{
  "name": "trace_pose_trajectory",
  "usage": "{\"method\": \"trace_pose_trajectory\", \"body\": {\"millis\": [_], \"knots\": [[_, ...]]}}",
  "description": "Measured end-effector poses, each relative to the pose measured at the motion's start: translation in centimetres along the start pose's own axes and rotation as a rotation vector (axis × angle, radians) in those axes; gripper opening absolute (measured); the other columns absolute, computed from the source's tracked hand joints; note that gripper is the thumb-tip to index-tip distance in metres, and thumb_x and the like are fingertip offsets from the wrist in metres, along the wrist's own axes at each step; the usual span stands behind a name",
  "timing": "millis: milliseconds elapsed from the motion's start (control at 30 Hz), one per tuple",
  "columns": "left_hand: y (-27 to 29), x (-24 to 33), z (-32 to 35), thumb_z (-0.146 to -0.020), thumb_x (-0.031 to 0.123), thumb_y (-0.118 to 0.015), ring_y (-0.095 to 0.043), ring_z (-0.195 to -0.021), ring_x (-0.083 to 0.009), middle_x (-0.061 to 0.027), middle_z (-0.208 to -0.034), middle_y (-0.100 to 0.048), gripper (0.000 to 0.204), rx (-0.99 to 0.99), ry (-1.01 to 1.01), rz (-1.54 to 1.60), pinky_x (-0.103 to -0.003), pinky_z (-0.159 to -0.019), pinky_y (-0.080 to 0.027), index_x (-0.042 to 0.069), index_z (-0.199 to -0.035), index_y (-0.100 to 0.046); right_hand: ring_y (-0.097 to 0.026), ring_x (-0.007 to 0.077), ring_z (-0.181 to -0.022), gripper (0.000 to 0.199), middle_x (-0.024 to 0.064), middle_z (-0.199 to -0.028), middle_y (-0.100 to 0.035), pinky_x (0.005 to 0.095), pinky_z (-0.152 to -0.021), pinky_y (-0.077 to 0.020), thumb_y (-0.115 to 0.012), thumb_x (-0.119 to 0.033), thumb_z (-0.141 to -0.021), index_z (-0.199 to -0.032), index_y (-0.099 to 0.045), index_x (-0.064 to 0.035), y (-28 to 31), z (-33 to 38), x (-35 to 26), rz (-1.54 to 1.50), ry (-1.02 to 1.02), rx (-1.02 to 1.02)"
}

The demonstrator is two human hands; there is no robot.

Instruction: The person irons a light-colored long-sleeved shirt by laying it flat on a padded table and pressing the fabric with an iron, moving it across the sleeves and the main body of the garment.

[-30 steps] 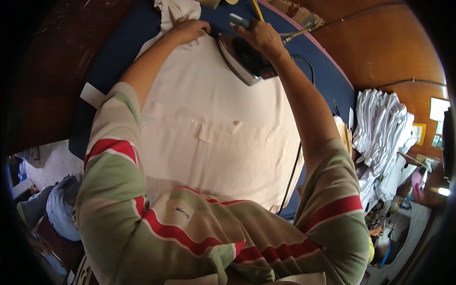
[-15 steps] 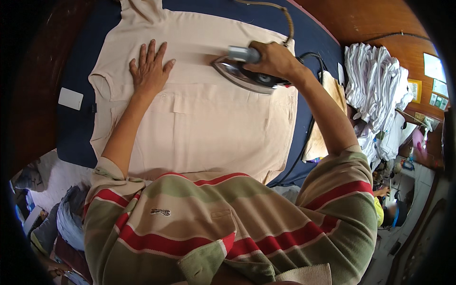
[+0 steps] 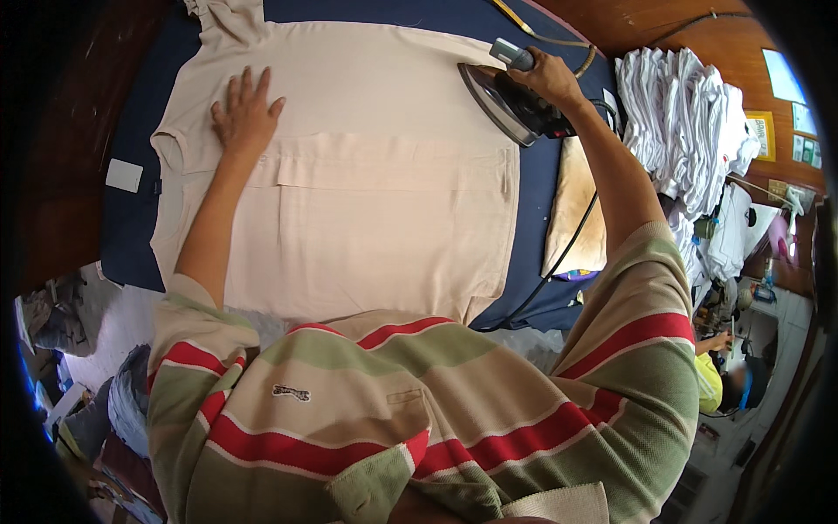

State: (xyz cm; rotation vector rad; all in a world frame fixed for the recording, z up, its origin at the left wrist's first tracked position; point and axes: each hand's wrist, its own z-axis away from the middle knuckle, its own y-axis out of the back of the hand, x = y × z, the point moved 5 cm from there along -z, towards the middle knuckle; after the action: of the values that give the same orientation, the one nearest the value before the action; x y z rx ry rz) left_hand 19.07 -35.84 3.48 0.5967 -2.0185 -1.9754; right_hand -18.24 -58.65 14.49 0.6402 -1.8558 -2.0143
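A beige shirt (image 3: 375, 227) lies spread over the dark blue ironing surface (image 3: 532, 210), its collar opening toward the left. My left hand (image 3: 245, 118) rests on the shirt's upper left part, palm down and fingers spread. In my right hand (image 3: 552, 80) is the handle of a steam iron (image 3: 506, 98), fingers wrapped round it. The iron sits at the shirt's far right edge, partly over the cloth and partly past it. A hose (image 3: 559, 41) and a dark cord run near the iron.
Folded white garments (image 3: 681, 131) are stacked at the right. A folded tan cloth (image 3: 576, 210) lies on the board's right side, a black cord crossing it. A white card (image 3: 124, 175) is at the left edge. Another person in a yellow top (image 3: 709, 382) is at the lower right.
My right hand has slid the iron rightward and away, to the shirt's far right edge. My left hand and the shirt appear slightly farther left in view.
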Motion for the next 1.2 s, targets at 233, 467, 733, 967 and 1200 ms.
{"method": "trace_pose_trajectory", "body": {"millis": [233, 467, 733, 967, 1200], "knots": [[5.0, 24.8, 14.2, -0.081, 0.039, -0.06, -0.027, -0.135, -0.0249, -0.0073, -0.143, -0.034, 0.064, -0.019, -0.871, 0.58, -0.05, -0.104, -0.026, 0.014, -0.136, -0.039, -0.061, 0.0374, -0.094, 0.065, 0.0243, -0.098, -0.063, 0.0426, -0.081, -0.0488, -0.067, -0.048, -0.07, -0.117, -0.057, -0.0039, 2.2, 2.6, 2.0, -0.017, -0.026, 0.156], [2.9, 32.0, 17.3, -0.082, 0.055, -0.05, -0.023, -0.136, -0.0276, -0.0119, -0.146, -0.028, 0.071, -0.021, -0.92, 0.474, -0.049, -0.105, -0.023, 0.011, -0.137, -0.037, -0.061, 0.0371, -0.098, 0.07, 0.028, -0.1, -0.062, 0.0388, -0.083, -0.048, -0.069, -0.044, -0.072, -0.12, -0.053, 0.0042, 5.7, 5.2, 1.4, -0.029, 0.089, 0.216], [3.0, 34.0, 17.8, -0.085, 0.06, -0.041, -0.02, -0.137, -0.0261, -0.0105, -0.147, -0.027, 0.072, 0.062, -0.895, 0.478, -0.048, -0.107, -0.02, 0.012, -0.14, -0.033, -0.063, 0.0352, -0.096, 0.064, 0.0282, -0.097, -0.062, 0.0368, -0.081, -0.0485, -0.071, -0.035, -0.072, -0.117, -0.053, 0.0077, 7.4, 5.6, -0.9, -0.085, 0.191, 0.194], [6.9, 20.5, 19.7, -0.089, 0.049, -0.045, -0.028, -0.134, -0.0231, -0.0071, -0.141, -0.037, 0.057, 0.0, -1.068, 0.69, -0.052, -0.105, -0.023, 0.017, -0.136, -0.039, -0.066, 0.0324, -0.085, 0.061, 0.0258, -0.089, -0.065, 0.0359, -0.075, -0.0502, -0.072, -0.034, -0.071, -0.113, -0.056, 0.0062, 7.9, 4.9, -11.6, -0.159, 0.261, 0.121], [2.0, -16.5, 14.9, -0.075, 0.021, -0.063, -0.057, -0.095, -0.0247, -0.0058, -0.101, -0.061, 0.029, 0.38, 0.348, 0.393, -0.045, -0.081, -0.042, 0.011, -0.102, -0.062, -0.066, 0.0334, -0.086, 0.067, 0.027, -0.093, -0.064, 0.0379, -0.077, -0.0499, -0.07, -0.039, -0.07, -0.118, -0.054, 0.0045, 3.6, 1.0, -26.6, -0.16, 0.331, 0.001]]}}
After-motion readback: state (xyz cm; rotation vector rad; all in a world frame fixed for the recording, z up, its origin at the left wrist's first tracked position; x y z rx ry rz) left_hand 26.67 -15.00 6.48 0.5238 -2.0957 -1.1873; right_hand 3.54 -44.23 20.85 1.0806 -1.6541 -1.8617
